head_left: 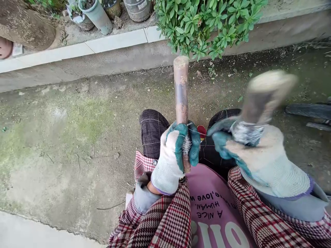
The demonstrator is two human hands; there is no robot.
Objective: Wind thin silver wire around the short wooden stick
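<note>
My left hand, in a white and teal work glove, is closed round a short rusty brown rod held upright, with thin silvery wire wound about it at the fingers. My right hand, gloved the same way, is closed round a second thicker rod, blurred by motion, which carries a coil of the same wire. A thin strand of wire runs between the two rods. Both hands are over my knees.
Bare mossy concrete ground lies in front and to the left. A low concrete kerb runs along the back with several pots and a leafy green plant. A dark object lies at the right edge.
</note>
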